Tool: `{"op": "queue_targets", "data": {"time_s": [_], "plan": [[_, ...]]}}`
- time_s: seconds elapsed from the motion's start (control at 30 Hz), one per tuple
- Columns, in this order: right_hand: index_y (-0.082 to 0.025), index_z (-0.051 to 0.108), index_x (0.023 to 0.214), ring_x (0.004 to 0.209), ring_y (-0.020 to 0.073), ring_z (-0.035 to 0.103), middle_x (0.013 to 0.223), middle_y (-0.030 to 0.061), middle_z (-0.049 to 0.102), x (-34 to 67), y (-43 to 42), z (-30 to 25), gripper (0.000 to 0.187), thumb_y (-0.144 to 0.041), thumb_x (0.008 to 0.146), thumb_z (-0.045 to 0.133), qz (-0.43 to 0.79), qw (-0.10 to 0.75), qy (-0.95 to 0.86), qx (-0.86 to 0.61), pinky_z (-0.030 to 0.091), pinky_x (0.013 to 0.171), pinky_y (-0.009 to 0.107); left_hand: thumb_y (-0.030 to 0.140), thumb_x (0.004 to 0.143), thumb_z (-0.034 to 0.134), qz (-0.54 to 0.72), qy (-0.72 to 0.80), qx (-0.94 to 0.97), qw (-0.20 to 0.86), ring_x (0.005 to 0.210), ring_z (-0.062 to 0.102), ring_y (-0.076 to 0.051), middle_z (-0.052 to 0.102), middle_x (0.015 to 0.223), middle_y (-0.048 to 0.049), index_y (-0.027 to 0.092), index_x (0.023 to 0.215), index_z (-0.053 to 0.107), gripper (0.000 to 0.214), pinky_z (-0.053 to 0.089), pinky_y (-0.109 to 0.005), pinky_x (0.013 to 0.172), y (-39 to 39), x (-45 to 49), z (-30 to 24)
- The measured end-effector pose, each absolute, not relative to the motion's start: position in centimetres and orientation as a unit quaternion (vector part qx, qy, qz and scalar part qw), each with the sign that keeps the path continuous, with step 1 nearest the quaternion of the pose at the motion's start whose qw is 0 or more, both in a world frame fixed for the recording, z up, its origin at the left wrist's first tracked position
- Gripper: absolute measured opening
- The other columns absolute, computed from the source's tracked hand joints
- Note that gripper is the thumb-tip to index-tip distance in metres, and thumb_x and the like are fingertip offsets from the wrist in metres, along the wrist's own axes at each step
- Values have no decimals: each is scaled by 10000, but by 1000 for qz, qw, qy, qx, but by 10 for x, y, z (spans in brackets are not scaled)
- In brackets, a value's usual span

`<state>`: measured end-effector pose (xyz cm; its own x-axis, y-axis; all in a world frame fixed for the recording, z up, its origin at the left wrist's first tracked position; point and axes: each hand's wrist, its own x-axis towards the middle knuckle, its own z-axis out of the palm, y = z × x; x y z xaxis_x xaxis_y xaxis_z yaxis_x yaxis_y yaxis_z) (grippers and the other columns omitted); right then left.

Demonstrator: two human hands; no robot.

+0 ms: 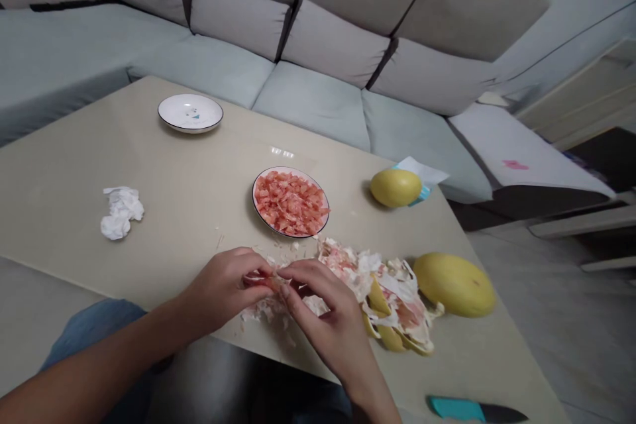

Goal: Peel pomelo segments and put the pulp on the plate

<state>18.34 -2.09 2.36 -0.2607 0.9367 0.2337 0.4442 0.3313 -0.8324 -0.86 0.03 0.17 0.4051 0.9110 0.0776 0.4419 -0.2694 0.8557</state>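
Observation:
My left hand and my right hand meet just above the table's near edge, their fingertips pinching a pale pomelo segment with pink flesh. Torn white membrane scraps lie under my hands. To the right of my right hand sits a heap of yellow pomelo peel and pith. A round plate piled with pink pomelo pulp stands ahead of my hands. Beyond the heap rests a whole yellow pomelo, and a smaller one lies further back.
A teal-handled knife lies at the beige table's near right edge. A crumpled tissue and a small white plate are on the left and far side. A grey sofa runs behind the table.

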Motion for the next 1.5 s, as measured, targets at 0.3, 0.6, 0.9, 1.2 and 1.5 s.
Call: {"op": "queue_targets", "data": {"time_s": [0.3,0.6,0.9,1.2,1.5], "plan": [[-221,720,861,726,151,629,847,44,680,185,-20,29,164,-134,830,585,353,342,-730,-475,514,633,256,239,746,711,256,471,667,518,728,629,-137,668,785,38,203,860,650,134,476,-222,648,0,-6,6],[-201,630,704,654,123,570,729,-1,600,189,-21,27,156,-80,751,545,387,290,-726,-488,454,567,216,188,701,715,206,463,641,577,783,655,-165,689,827,21,215,933,592,264,505,-263,706,1,-6,6],[-190,645,747,657,130,575,738,6,617,194,-16,27,106,-218,827,581,441,287,-674,-518,468,583,225,230,703,740,203,456,619,606,784,690,-178,708,849,9,225,981,550,337,515,-272,693,0,-9,6],[-208,725,902,675,133,600,790,17,678,194,-18,25,137,-196,827,611,470,256,-680,-501,463,568,220,234,714,733,198,452,629,601,805,689,-186,708,840,10,221,948,563,289,516,-282,710,0,-10,6],[-192,673,716,642,119,564,704,-9,630,191,-18,25,179,-66,749,550,437,236,-711,-497,418,549,212,197,708,721,186,455,635,596,802,676,-180,707,826,11,214,945,568,282,509,-282,717,0,-9,6]]}}
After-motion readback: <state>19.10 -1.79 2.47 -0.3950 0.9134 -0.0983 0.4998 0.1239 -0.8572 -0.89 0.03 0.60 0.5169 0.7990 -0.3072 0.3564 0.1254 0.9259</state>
